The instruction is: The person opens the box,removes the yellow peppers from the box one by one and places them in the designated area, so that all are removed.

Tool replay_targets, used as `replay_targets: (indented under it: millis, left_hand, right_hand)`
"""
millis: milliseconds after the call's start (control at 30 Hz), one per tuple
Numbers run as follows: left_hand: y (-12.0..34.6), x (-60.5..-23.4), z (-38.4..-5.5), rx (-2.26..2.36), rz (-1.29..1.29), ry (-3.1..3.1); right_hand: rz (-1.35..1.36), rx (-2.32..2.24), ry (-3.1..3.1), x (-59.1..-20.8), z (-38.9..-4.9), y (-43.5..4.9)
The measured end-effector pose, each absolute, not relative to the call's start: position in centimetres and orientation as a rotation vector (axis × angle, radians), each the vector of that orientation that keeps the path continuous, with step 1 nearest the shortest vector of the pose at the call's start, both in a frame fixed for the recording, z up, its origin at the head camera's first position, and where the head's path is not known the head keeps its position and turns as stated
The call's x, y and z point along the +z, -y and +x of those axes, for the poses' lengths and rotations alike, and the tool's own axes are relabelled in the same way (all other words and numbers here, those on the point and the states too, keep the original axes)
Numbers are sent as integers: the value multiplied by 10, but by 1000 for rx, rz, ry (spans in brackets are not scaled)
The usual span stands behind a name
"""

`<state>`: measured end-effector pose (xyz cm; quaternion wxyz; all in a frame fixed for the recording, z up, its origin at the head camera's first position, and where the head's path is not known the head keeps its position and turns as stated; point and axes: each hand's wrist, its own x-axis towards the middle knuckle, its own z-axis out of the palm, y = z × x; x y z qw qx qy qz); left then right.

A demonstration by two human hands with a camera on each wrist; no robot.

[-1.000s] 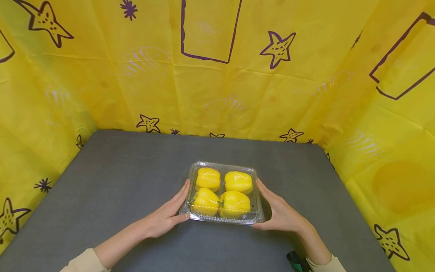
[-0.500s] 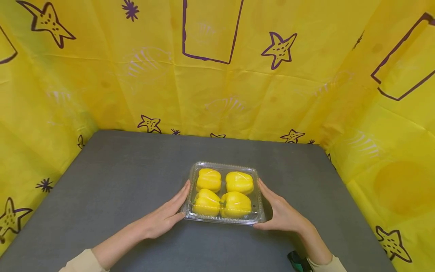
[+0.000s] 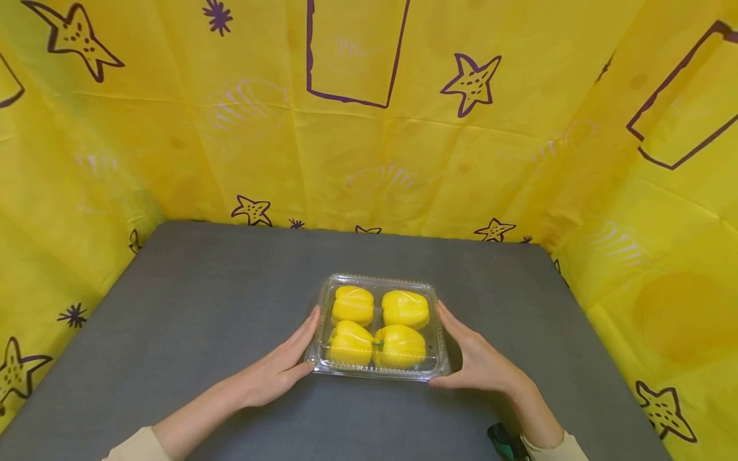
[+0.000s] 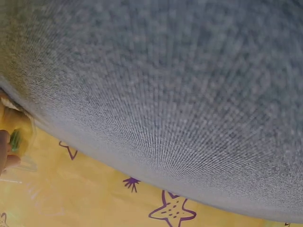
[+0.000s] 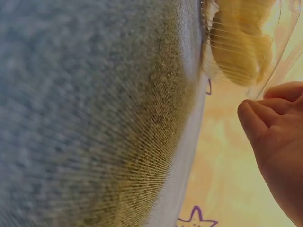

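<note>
A clear plastic clamshell container (image 3: 435, 360) sits on the grey table, lid down over several yellow bell peppers (image 3: 405, 309). My left hand (image 3: 282, 368) grips its left side, fingers along the wall and thumb at the front left corner. On the opposite side my right hand (image 3: 483, 362) holds the wall, its thumb at the front right corner. In the right wrist view, the fingertips of that hand (image 5: 279, 137) are right at the container's edge, with peppers (image 5: 241, 40) visible through the plastic. Only a bit of the left hand (image 4: 4, 149) shows in the left wrist view.
The grey table (image 3: 230, 275) reaches back to a yellow cloth (image 3: 369, 147) with purple starfish drawings, which encloses the back and both sides. A dark strap with a green part (image 3: 503, 442) is at the right wrist.
My left thumb has drawn back slightly at the container's front left corner. The container, the peppers and my right hand stay almost where they were.
</note>
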<state>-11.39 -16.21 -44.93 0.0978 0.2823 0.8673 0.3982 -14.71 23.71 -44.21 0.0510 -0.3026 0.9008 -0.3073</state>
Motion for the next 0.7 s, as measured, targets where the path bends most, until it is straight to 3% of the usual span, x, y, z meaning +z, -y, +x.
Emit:
replay_targets:
  millis: [333, 700]
  left_hand:
    - [160, -447, -112, 1200, 824, -2586]
    - [159, -451, -112, 1318, 848, -2564]
  right_hand:
    - [-887, -1007, -2718, -438, -149, -242]
    - [-1087, -1082, -2737, -434, -153, -242]
